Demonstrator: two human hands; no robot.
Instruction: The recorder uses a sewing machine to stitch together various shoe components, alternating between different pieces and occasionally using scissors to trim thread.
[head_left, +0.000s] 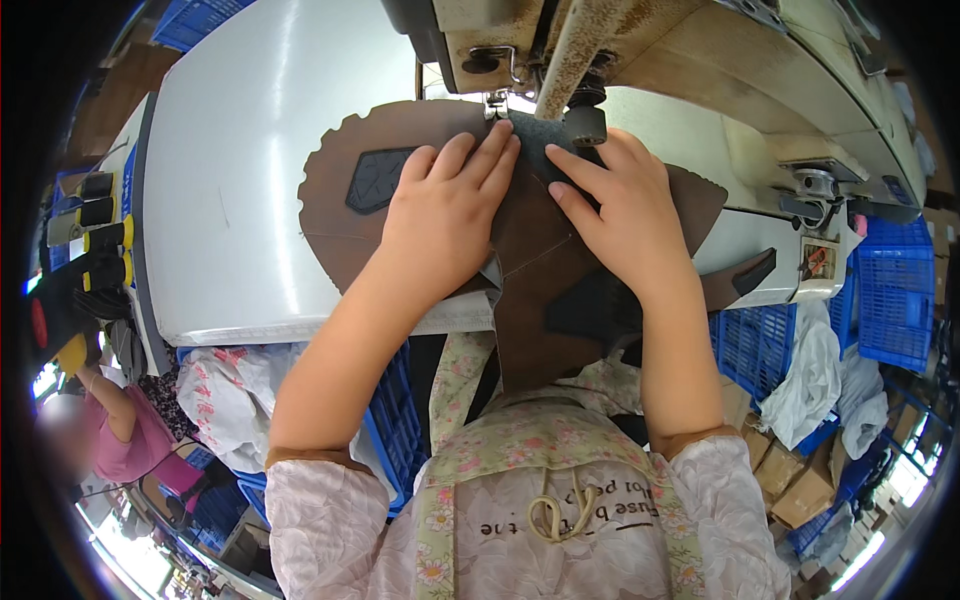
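Note:
Under the presser foot (496,103) of a sewing machine (690,60) lies a brown leather-like piece (335,235) with a notched curved edge and a black textured patch (372,182). My left hand (440,210) presses flat on it, fingers stretched toward the foot. My right hand (635,215) rests on the piece's right part, thumb and forefinger apart, beside a dark grey strip (538,135). Some of its other fingers are hidden behind the machine's black knob (585,125). The piece's lower part (530,345) hangs over the table edge toward my lap.
The white machine table (230,200) extends to the left. Blue crates (890,290) and white plastic bags (805,375) stand at the right, with cardboard boxes (800,485) below. Another white bag (235,395) lies in a crate at the left. A person in pink (135,435) is at the far left.

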